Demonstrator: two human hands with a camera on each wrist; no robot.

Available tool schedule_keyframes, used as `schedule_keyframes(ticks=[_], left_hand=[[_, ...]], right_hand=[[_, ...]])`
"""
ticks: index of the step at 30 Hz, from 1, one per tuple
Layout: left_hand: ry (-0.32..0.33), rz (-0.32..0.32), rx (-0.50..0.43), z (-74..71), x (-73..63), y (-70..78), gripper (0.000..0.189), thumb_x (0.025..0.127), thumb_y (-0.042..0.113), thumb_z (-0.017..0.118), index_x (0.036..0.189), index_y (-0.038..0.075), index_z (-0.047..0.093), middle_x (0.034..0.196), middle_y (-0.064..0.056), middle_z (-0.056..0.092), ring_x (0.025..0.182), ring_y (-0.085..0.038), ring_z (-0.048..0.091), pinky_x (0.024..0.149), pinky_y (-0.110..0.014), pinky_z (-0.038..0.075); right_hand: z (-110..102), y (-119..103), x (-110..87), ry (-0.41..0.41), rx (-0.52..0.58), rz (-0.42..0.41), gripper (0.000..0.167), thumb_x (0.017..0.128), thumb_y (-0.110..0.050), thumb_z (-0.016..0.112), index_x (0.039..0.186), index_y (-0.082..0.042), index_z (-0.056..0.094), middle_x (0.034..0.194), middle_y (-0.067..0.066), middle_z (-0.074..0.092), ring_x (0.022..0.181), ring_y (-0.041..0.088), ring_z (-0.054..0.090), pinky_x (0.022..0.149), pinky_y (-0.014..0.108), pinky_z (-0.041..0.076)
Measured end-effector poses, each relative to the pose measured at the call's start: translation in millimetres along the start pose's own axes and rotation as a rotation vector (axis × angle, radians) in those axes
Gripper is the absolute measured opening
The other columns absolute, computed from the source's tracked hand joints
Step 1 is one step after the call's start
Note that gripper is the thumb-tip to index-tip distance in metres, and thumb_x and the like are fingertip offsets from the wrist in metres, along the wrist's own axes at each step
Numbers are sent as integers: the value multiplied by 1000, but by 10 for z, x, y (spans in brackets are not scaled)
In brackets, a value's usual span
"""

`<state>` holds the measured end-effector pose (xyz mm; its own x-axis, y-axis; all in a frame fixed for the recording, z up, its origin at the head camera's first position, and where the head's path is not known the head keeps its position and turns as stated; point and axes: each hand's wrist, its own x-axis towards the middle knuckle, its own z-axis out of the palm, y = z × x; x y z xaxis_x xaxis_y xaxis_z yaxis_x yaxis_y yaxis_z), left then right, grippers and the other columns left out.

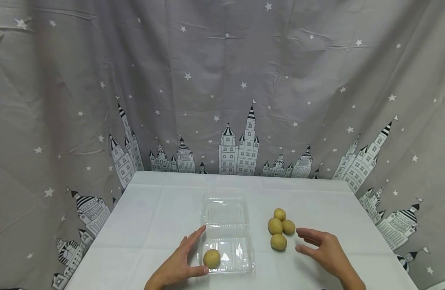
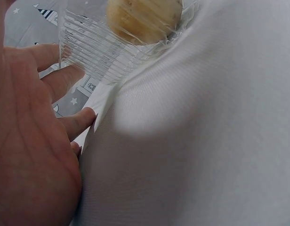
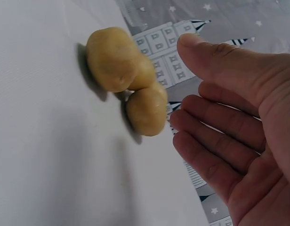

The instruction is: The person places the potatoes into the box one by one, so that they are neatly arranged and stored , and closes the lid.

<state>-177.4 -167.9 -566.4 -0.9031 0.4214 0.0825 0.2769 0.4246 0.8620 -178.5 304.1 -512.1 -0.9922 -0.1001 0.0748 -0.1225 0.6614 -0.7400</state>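
Observation:
A clear plastic clamshell container (image 1: pixel 227 264) lies with its lid (image 1: pixel 224 209) folded back on the white table. One potato (image 1: pixel 212 259) sits in the near left corner of its base; the left wrist view shows this potato (image 2: pixel 144 19) through the ribbed wall. My left hand (image 1: pixel 182 259) is spread along the container's left side, fingertips right at its edge and thumb by the near corner. To the right of the container, several potatoes (image 1: pixel 275 226) lie in a cluster. My right hand (image 1: pixel 325 249) hovers just right of them, fingers extended, thumb apart, nothing held.
A white cloth covers the table (image 1: pixel 153 209). Behind and at both sides hangs a grey curtain (image 1: pixel 215 60) printed with stars and castle towers. In the right wrist view, the clustered potatoes (image 3: pixel 112 59) rest against one another on the cloth.

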Motion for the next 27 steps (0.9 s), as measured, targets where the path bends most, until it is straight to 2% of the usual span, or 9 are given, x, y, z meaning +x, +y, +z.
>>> schedule_keyframes(ticks=[6, 13, 17, 23, 27], left_hand=[[-14, -13, -1, -2, -6, 4, 120, 79, 35, 95, 176, 19, 25, 180, -18, 31, 165, -60, 16, 129, -80, -3], [-23, -17, -12, -10, -15, 14, 119, 81, 35, 94, 176, 17, 25, 180, -19, 29, 165, -58, 16, 130, -79, -5], [-21, -5, -19, -6, -9, 8, 117, 82, 34, 93, 176, 18, 25, 180, -20, 29, 165, -58, 17, 129, -80, -6], [-21, 13, -37, -12, -3, 7, 117, 82, 32, 94, 175, 12, 26, 179, -21, 30, 165, -60, 15, 128, -82, -7], [-17, 5, -31, -17, -7, 5, 118, 82, 32, 94, 175, 13, 26, 179, -20, 30, 165, -60, 15, 129, -80, -7]], right_hand=[[96, 102, 29, -2, 36, -23, 48, 88, -20, 94, 131, -4, 78, 125, 14, 81, 113, 32, 81, 95, 33, 67], [175, 156, 56, -67, 59, -8, 53, 89, -22, 93, 132, 1, 76, 130, 19, 79, 116, 35, 80, 95, 33, 67], [222, 189, 68, -75, 58, -11, 55, 88, -25, 94, 133, 1, 76, 131, 17, 79, 118, 34, 79, 95, 31, 67], [296, 233, 99, -63, 65, -74, 55, 88, -27, 93, 133, 1, 76, 131, 16, 79, 118, 33, 79, 97, 31, 66], [350, 240, 133, -40, 57, -139, 54, 88, -27, 94, 131, 2, 77, 128, 17, 80, 115, 32, 80, 96, 33, 67]])
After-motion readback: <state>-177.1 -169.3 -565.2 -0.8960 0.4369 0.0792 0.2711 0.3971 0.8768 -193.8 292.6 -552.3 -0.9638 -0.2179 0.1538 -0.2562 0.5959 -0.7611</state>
